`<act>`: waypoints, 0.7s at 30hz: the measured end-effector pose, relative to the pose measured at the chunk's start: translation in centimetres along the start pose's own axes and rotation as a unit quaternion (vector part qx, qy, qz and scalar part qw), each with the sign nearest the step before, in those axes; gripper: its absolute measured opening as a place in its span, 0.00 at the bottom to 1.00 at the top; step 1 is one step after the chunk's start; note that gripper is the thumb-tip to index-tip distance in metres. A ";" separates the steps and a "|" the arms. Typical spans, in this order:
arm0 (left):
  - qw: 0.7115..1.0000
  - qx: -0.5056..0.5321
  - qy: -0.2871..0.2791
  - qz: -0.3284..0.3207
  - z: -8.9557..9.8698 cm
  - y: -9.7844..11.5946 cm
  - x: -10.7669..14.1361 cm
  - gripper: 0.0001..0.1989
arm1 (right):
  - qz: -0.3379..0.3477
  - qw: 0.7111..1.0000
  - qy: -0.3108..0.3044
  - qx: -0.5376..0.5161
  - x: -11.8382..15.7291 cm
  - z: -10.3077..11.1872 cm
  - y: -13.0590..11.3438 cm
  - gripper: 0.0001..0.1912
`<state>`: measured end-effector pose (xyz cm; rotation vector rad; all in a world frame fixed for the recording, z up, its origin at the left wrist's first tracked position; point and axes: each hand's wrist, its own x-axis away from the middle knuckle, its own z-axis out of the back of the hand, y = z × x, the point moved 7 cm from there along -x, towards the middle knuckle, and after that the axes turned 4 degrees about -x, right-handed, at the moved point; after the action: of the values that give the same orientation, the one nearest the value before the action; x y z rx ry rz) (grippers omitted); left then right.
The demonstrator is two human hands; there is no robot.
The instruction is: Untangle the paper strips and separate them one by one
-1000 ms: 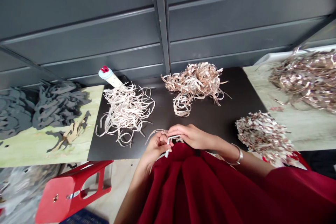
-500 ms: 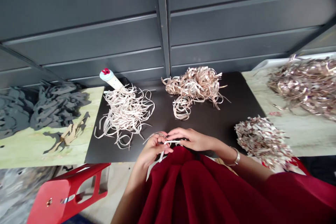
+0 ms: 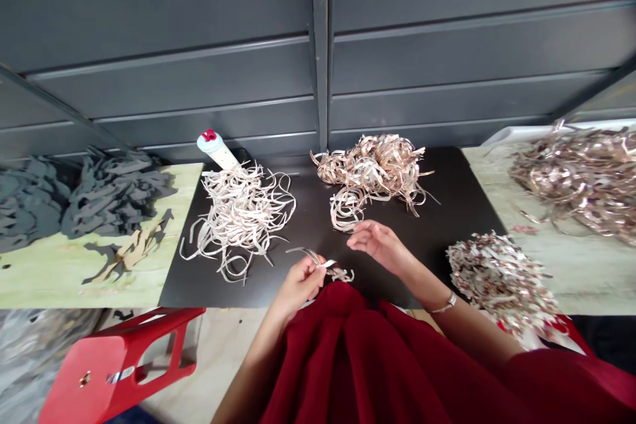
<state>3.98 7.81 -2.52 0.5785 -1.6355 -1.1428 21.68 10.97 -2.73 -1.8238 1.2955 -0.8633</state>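
Observation:
My left hand (image 3: pixel 300 287) pinches a few thin, curled strips (image 3: pixel 334 269) between finger and thumb, just above my dark red lap. My right hand (image 3: pixel 378 245) hangs apart from it over the black board (image 3: pixel 303 218), fingers loosely spread, holding nothing. It is nearest to a heap of coppery strips (image 3: pixel 368 175). Left of that lies a heap of pale strips (image 3: pixel 241 222), with a white squeeze bottle (image 3: pixel 216 150) behind it. A mottled heap of short strips (image 3: pixel 501 281) sits beyond my right wrist, which wears a metal bangle.
A glossy heap of strips (image 3: pixel 576 179) lies on a pale board (image 3: pixel 561 265) at right, near a white tray edge (image 3: pixel 546 132). Grey cut-out shapes (image 3: pixel 109 195) lie on a green board (image 3: pixel 59 271) at left. A red stool (image 3: pixel 112 368) stands below. A dark ribbed metal wall (image 3: pixel 199 46) rises behind.
My right hand has let go of the strips and moved up and away from my left hand. The strips now hang from my left hand alone. The view has tilted slightly.

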 end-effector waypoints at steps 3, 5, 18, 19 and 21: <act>0.991 -0.119 0.036 -0.041 -0.3 1.0 0.3 0.11 | 0.064 0.985 -0.015 0.157 0.1 -2.3 -1.7 0.20; 0.976 -0.203 0.038 -0.072 -0.6 1.9 0.6 0.07 | 0.087 0.946 -0.057 0.306 0.3 -4.9 -2.0 0.16; 0.997 -0.074 -0.019 0.011 -0.9 -0.2 0.8 0.08 | 0.103 0.863 -0.129 0.477 0.2 -7.4 -0.8 0.05; 0.998 -0.057 -0.026 0.019 -1.0 -0.5 0.9 0.08 | 0.089 0.868 -0.135 0.470 0.2 -7.1 -0.7 0.05; 0.998 -0.027 -0.039 0.040 -1.0 -0.9 1.0 0.09 | 0.064 0.873 -0.148 0.460 0.1 -6.5 -0.7 0.06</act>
<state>4.41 6.20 -2.78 0.4352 -1.6744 -1.1584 16.53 9.83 1.21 -1.0286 0.6072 -0.8704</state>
